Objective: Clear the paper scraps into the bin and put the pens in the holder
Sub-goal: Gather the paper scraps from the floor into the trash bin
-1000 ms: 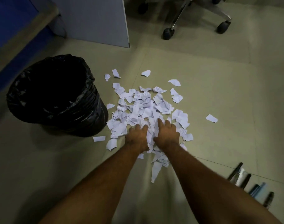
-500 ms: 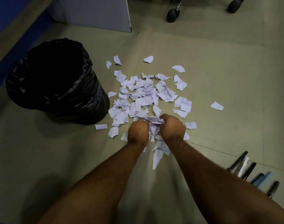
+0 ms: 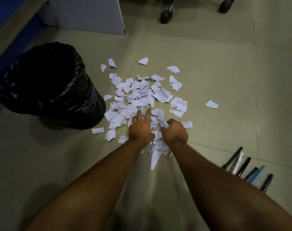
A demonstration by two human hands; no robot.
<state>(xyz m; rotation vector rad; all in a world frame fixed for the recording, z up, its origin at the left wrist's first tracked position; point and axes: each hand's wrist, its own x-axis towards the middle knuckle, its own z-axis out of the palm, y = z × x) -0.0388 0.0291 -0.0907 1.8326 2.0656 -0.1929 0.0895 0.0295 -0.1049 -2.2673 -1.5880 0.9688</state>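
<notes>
Clearly I am near the start: most paper scraps [image 3: 142,99] lie heaped on the floor beside the black-lined bin [image 3: 47,84], and the pens [image 3: 246,167] lie untouched near the floor's right edge; I see no holder. My right hand [image 3: 174,131] has its grip closed on a wad of scraps, while my left hand [image 3: 141,130], fingers spread and holding nothing, rests on the heap's near edge.

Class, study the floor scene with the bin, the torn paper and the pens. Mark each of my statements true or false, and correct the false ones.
1. The bin has a black bag in it. True.
2. The paper scraps lie on a table. False: they lie on the floor.
3. The right hand is closed on scraps. True.
4. The pens stand in a holder. False: they lie on the floor.
5. The left hand holds a pen. False: its fingers reach into the scraps.
</notes>
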